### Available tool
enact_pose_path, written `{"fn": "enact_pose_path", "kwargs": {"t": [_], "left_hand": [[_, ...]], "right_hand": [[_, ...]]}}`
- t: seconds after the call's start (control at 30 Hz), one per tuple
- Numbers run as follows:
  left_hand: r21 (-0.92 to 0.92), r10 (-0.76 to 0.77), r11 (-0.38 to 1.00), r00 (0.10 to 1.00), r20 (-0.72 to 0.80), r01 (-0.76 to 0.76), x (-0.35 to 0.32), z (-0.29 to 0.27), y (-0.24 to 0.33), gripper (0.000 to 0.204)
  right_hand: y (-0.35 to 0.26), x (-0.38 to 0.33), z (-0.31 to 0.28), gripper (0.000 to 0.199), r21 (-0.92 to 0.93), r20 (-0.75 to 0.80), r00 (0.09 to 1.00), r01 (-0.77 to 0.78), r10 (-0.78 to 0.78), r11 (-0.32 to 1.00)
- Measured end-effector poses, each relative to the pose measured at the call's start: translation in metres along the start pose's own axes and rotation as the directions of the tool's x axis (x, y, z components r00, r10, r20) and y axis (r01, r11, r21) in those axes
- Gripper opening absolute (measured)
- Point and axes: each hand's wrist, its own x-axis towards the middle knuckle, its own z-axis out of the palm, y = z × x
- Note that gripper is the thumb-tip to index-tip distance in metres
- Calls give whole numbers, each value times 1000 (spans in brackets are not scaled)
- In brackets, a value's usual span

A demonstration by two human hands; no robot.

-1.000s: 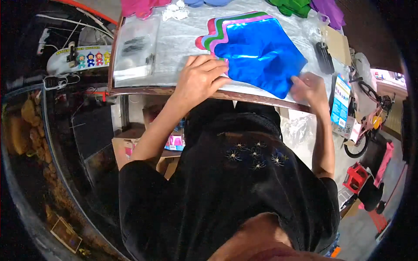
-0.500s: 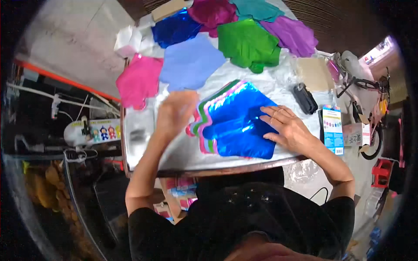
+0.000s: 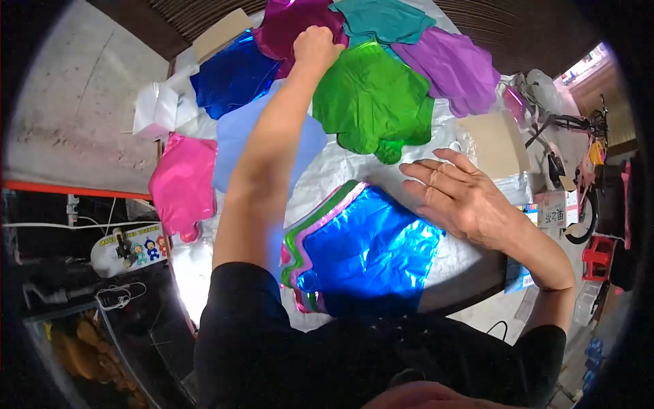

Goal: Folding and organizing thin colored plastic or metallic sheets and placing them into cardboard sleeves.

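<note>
Clock positions are referring to the view's centre. The stack of foil sheets point(image 3: 364, 249) is lying on the surface point(image 3: 340, 167) at 6 o'clock, blue facing up, green and pink edges showing toward 9 o'clock. The left hand point(image 3: 317, 49) is lying over the magenta pile point(image 3: 283, 27) at 12 o'clock, its fingers bending; whether they are gripping, I cannot tell. The right hand point(image 3: 463, 201) is standing near the stack at 3 o'clock, fingers straight and loosely spread. The green pile point(image 3: 373, 95) is lying at 1 o'clock
</note>
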Motion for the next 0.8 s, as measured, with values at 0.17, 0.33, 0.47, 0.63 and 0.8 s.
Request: {"fn": "enact_pose_path", "kwargs": {"t": [0.17,0.33,0.47,0.63,0.8], "left_hand": [[71,-65,995,998,0,65,13,27,0,26],[-62,-398,916,917,-36,395,20,38,-5,26],[-563,-527,531,766,366,634,22,46,-58,24],[-819,-433,108,768,471,563,22,50,-57,27],[-764,-409,397,843,349,509,22,36,-60,27]], "right_hand": [[15,0,0,47,19,-17,1000,-4,4,1000],[28,5,2,46,36,-4,1000,-14,14,999],[59,39,3,47,96,-37,999,-12,15,995],[155,134,39,44,90,-12,995,-99,101,991],[212,237,91,49,-139,152,937,-295,315,945]]}}
